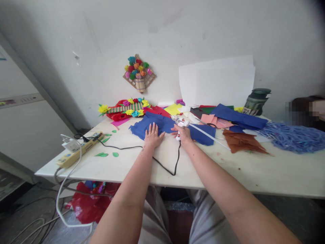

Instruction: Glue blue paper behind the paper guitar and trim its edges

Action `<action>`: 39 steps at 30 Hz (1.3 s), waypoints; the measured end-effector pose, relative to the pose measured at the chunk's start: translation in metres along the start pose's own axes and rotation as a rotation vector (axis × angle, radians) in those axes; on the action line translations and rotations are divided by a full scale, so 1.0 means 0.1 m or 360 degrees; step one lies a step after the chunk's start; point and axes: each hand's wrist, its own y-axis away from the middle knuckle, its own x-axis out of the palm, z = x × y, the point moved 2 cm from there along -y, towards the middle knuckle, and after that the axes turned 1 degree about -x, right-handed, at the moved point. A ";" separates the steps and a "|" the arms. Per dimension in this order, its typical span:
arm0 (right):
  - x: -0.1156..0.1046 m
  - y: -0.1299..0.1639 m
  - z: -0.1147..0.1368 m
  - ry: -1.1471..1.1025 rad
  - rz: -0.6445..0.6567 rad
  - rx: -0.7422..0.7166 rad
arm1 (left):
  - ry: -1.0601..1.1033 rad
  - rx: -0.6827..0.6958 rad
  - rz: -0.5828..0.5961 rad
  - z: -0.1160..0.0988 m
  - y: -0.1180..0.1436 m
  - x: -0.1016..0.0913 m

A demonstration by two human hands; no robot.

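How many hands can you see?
2: left hand on blue paper, right hand holding a white glue gun. The person at right may have hidden ones.

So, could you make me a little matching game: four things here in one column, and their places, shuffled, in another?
Things
1. Glue gun
2. Left hand
3. Power strip
4. Flower ornament

Places
A. Up against the wall
B. Flat on a blue sheet
C. At the left end of the table
D. Held in the right hand

Pairs: 1-D, 2-B, 3-C, 4-A
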 end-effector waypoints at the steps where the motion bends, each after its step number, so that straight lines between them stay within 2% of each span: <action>1: 0.00 0.01 0.01 -0.0002 -0.0004 0.0004 | -0.0007 -0.0001 -0.0040 0.00 0.01 -0.01; 4: 0.00 0.02 0.03 -0.0013 -0.0007 0.0014 | -0.0069 -0.0021 -0.0123 0.00 0.03 -0.03; 7: 0.01 0.03 0.04 -0.0023 -0.0008 0.0010 | -0.0068 -0.0040 -0.0052 -0.01 0.04 -0.04; 9: 0.01 0.03 0.04 -0.0028 -0.0008 0.0006 | -0.0074 -0.0032 -0.0095 -0.03 0.05 -0.07; 13: 0.00 0.02 0.03 -0.0021 -0.0005 -0.0003 | -0.0129 0.0218 -0.0294 -0.11 0.08 -0.14; 16: 0.00 0.01 0.02 -0.0022 0.0003 -0.0009 | -0.0119 0.0441 -0.0207 -0.16 0.08 -0.13; 18: 0.00 0.01 0.02 -0.0025 0.0003 -0.0009 | -0.0104 0.0490 -0.0152 -0.17 0.07 -0.12; 24: 0.00 0.03 0.03 -0.0006 0.0010 0.0014 | -0.0030 0.0421 -0.0100 -0.19 0.03 -0.09; 30: 0.00 0.03 0.04 0.0005 -0.0006 0.0008 | -0.0020 0.0388 -0.0150 -0.23 0.05 -0.10; 39: -0.01 0.01 0.03 0.0014 -0.0012 -0.0007 | -0.0014 0.0441 -0.0165 -0.21 0.06 -0.08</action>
